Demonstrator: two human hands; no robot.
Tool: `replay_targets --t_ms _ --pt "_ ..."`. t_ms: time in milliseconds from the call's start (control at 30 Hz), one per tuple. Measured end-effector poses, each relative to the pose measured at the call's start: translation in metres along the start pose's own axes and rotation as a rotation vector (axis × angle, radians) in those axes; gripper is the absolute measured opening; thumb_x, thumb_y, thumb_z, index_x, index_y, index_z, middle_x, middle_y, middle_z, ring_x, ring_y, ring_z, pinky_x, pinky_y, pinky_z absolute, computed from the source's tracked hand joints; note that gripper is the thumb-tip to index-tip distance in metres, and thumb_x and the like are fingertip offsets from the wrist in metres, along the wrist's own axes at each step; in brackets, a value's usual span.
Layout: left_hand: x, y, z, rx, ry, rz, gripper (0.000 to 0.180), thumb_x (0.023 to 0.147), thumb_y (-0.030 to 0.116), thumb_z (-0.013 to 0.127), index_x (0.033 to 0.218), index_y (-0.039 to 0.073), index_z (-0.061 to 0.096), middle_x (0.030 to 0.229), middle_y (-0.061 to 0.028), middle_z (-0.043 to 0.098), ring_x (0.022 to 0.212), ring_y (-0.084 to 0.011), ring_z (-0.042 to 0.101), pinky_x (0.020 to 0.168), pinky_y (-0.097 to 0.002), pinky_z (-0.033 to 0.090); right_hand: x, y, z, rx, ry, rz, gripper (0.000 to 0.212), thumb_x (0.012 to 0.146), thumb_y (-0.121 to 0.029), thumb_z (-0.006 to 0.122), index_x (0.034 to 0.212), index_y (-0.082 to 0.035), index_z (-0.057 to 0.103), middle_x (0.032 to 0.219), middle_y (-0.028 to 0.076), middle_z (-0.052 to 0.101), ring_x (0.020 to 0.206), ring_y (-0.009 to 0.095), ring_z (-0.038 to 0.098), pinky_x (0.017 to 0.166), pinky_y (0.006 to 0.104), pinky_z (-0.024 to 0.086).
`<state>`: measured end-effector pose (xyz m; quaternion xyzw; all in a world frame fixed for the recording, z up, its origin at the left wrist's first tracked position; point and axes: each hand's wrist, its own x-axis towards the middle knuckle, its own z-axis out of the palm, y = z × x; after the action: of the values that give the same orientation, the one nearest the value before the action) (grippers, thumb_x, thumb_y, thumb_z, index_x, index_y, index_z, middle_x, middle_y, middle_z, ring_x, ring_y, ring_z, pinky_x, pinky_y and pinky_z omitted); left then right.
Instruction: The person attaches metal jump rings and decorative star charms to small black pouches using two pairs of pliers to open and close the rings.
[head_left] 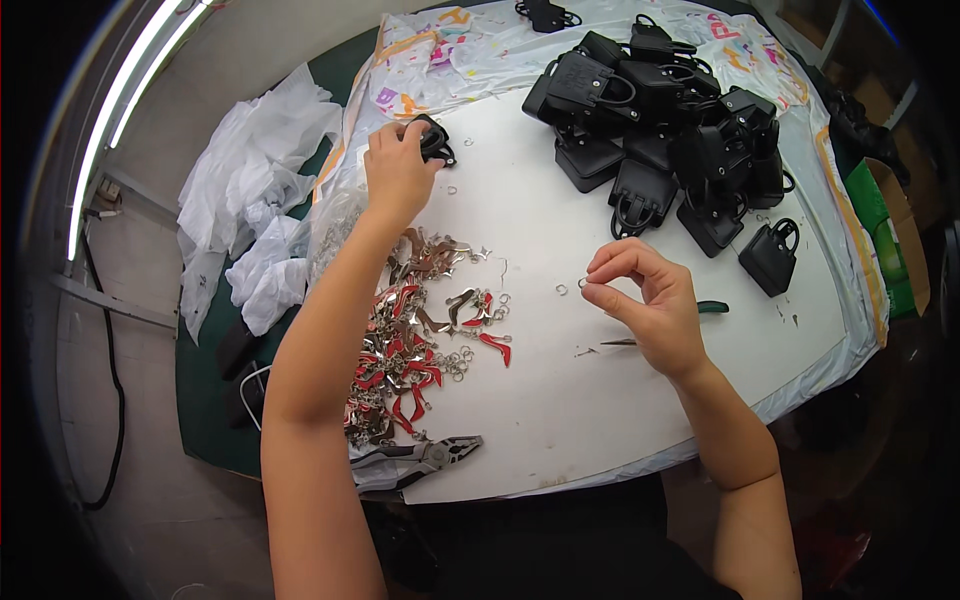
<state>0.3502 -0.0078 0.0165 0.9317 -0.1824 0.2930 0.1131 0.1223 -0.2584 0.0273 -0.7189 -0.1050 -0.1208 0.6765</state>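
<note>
At the far left of the white work surface (520, 420), my left hand (396, 175) is closed on a black miniature handbag (436, 145). The fingers hide part of this bag. My right hand (655, 310) hovers over the middle, thumb and forefinger pinching a small metal ring (583, 283). Another loose ring (561, 289) lies just left of those fingertips. Beneath the right hand, partly covered by it, is a tool with a dark green handle (713, 307) and a thin metal tip (619, 342). Red and silver high-heel shoe charms (405, 370) lie heaped beside my left forearm.
Many black miniature handbags (640, 130) are piled at the back right, with one bag (771, 257) apart. Grey-handled pliers (430, 458) lie at the near left edge. Crumpled white plastic (250, 170) sits at left; a green carton (890, 240) stands at right.
</note>
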Motion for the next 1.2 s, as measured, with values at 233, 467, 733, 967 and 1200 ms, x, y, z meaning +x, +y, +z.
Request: replay_targets --t_ms 233,467,733,967,1200 --pt "0.023 -0.009 -0.006 -0.832 -0.151 -0.313 0.028 0.091 0.026 0.069 0.099 0.0 0.075 0.107 -0.0089 0.067 0.102 -0.0178 0.059 0.096 -0.0276 0.037 -0.002 -0.004 0.002 0.356 0.012 0.212 0.005 0.088 -0.002 0.069 0.092 -0.001 0.066 0.101 0.009 0.067 0.095 0.014 0.063 0.093 0.0313 0.049" --pt "-0.116 0.12 -0.113 -1.794 -0.439 -0.743 0.017 0.102 0.021 0.056 0.092 0.007 0.058 0.132 -0.0141 0.06 0.114 -0.0125 0.055 0.094 -0.0263 0.045 -0.016 -0.02 0.021 0.777 -0.238 0.344 0.007 0.094 -0.002 0.065 0.1 -0.001 0.064 0.101 0.011 0.068 0.094 0.019 0.07 0.085 0.0314 0.055" --pt "-0.164 0.112 -0.159 -1.758 -0.717 -0.53 0.078 0.088 0.018 0.072 0.154 0.009 0.032 0.152 -0.0136 0.04 0.125 -0.0217 0.052 0.104 -0.0378 0.042 -0.023 -0.026 0.025 0.863 -0.281 0.398 0.009 0.092 0.0 0.067 0.1 0.002 0.065 0.095 0.009 0.067 0.084 0.018 0.07 0.075 0.0301 0.057" --pt "-0.171 0.108 -0.179 -1.02 -0.646 -0.223 0.079 0.08 0.027 0.079 0.149 0.012 0.044 0.131 -0.0161 0.045 0.118 -0.0284 0.042 0.1 -0.0405 0.039 -0.025 -0.036 0.027 0.313 -0.414 0.184 0.007 0.084 0.001 0.075 0.089 0.001 0.07 0.09 0.008 0.066 0.072 0.011 0.065 0.064 0.0239 0.053" --pt "-0.168 0.109 -0.188 -0.723 -0.55 -0.032 0.077 0.077 0.023 0.08 0.146 0.01 0.048 0.13 -0.0206 0.044 0.119 -0.0347 0.043 0.104 -0.0431 0.036 -0.024 -0.04 0.026 -0.017 -0.435 -0.072 0.011 0.077 0.003 0.079 0.084 -0.003 0.073 0.082 0.005 0.069 0.065 0.01 0.06 0.054 0.0232 0.044"
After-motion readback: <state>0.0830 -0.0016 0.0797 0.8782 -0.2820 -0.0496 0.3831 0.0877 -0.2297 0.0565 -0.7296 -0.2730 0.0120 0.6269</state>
